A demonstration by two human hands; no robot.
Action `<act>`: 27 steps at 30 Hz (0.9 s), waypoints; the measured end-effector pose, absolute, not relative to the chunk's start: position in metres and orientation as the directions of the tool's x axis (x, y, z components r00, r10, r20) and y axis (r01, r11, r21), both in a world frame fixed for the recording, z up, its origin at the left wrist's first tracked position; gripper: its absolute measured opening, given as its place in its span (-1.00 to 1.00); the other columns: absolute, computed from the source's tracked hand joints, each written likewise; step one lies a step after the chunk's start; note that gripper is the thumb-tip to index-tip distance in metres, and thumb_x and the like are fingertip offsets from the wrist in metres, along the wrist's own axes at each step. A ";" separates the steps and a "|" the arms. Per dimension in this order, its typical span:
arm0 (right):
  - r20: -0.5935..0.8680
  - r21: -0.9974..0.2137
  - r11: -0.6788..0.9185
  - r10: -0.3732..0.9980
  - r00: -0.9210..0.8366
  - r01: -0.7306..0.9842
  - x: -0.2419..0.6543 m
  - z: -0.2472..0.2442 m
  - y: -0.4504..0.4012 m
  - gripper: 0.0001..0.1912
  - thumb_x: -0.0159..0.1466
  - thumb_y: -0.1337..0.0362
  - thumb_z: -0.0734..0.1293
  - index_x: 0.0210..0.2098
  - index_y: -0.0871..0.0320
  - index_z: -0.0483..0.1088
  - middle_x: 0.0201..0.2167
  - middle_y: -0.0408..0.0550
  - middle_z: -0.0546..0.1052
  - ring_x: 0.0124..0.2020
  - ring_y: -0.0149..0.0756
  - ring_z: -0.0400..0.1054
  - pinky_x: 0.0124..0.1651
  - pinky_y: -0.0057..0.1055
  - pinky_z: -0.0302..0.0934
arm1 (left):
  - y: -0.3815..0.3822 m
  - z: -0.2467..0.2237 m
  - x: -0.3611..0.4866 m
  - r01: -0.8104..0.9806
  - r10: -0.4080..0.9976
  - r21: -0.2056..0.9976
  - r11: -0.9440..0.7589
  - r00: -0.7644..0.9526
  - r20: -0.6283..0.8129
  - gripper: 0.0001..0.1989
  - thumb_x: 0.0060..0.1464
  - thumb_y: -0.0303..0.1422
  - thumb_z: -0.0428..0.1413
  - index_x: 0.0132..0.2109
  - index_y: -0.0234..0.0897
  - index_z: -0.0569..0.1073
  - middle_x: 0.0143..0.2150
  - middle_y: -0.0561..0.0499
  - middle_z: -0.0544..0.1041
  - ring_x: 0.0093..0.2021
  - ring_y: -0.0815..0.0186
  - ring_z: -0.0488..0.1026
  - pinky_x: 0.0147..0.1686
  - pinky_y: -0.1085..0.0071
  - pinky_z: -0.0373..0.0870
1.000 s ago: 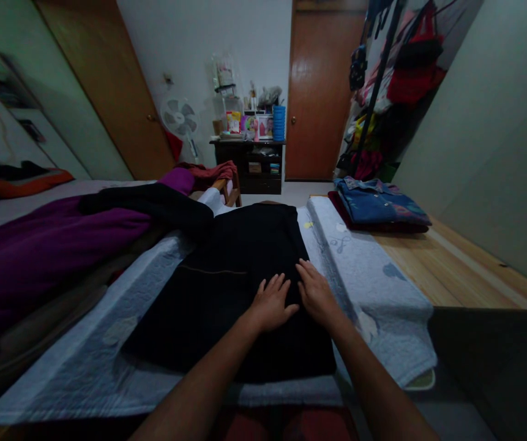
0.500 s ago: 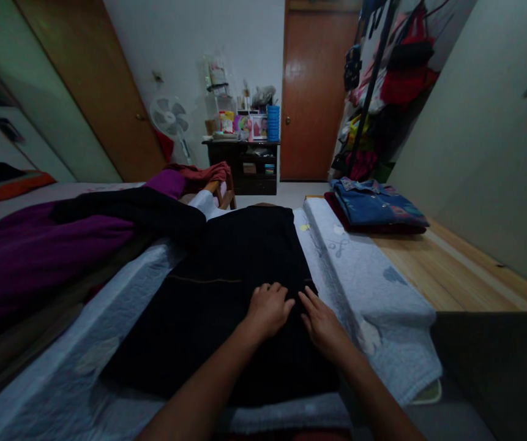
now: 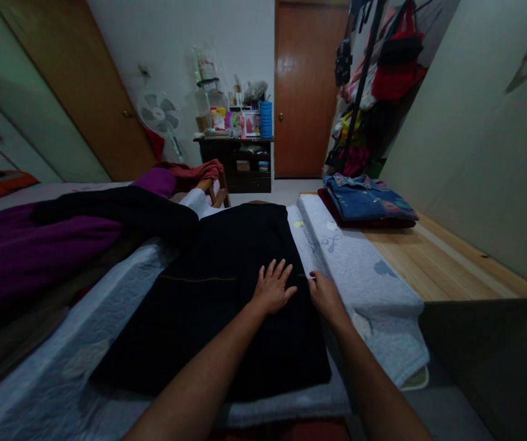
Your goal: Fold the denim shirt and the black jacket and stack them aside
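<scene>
A black garment (image 3: 190,318) lies spread on the pale blue patterned cloth (image 3: 84,361), with a thin brown line running across it. I cannot make out what kind of garment it is. My left hand (image 3: 273,288) rests on it, palm down, fingers spread and flat. At the garment's right edge is my right hand (image 3: 328,300), its fingers curled and pinching that edge near the end of the brown line.
On the wooden board (image 3: 433,263) at right, a folded denim shirt (image 3: 368,199) sits atop dark red cloth (image 3: 332,211). Purple clothes (image 3: 52,251) and a black piece (image 3: 120,208) are heaped at left. Farther back are a fan (image 3: 158,113), a dark cabinet (image 3: 233,165) and a door (image 3: 306,92).
My left hand has shifted slightly forward and spread its fingers flat. My right hand has moved outward to the garment's right edge, its fingers curling. The view has turned a little right.
</scene>
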State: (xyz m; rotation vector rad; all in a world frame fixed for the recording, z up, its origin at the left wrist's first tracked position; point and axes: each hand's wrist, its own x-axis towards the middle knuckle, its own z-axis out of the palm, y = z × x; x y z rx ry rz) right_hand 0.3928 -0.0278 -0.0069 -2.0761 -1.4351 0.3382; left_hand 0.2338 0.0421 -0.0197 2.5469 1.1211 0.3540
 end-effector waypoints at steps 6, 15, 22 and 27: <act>0.052 -0.559 -0.322 0.906 0.420 0.764 0.388 -0.015 -0.020 -0.57 0.26 0.27 0.19 0.11 0.25 0.28 -0.27 0.17 0.57 -0.19 -0.09 0.47 -0.10 -0.27 0.24 | 0.042 -0.019 0.234 0.680 0.749 0.360 -0.639 0.657 0.087 -0.36 0.18 -0.03 -0.06 0.35 -0.03 0.05 0.42 0.00 -0.04 0.41 0.06 -0.25 0.30 -0.06 -0.36; 0.087 -0.300 -0.276 0.945 0.315 0.913 0.389 0.009 -0.026 -0.63 0.23 0.34 0.19 0.03 0.17 0.35 -0.26 0.15 0.57 -0.20 -0.08 0.46 -0.16 -0.29 0.24 | 0.041 -0.018 0.234 0.650 0.751 0.443 -0.617 0.655 0.084 -0.32 0.13 -0.05 0.02 0.34 -0.10 0.10 0.41 -0.10 -0.01 0.40 0.01 -0.19 0.29 -0.10 -0.34; 0.247 -0.357 0.033 0.967 0.061 0.934 0.380 0.038 0.057 -0.58 0.28 0.40 0.10 0.10 0.23 0.32 0.04 0.11 0.46 0.08 -0.20 0.32 0.14 -0.32 0.13 | 0.094 0.001 0.216 0.472 0.779 0.703 -0.532 0.598 0.188 -0.62 0.18 -0.33 -0.03 0.13 -0.17 0.39 0.22 -0.12 0.37 0.27 0.12 0.20 0.28 0.12 -0.01; 0.268 -0.347 0.162 0.961 -0.068 0.924 0.358 0.022 0.127 -0.49 0.29 0.45 0.06 0.22 0.31 0.18 0.24 0.14 0.27 0.28 -0.18 0.08 0.25 -0.23 0.01 | 0.125 -0.009 0.205 0.675 0.851 0.532 -0.511 0.483 0.205 -0.52 0.12 -0.37 0.04 0.20 -0.25 0.31 0.31 -0.19 0.23 0.37 0.00 -0.03 0.31 0.01 -0.25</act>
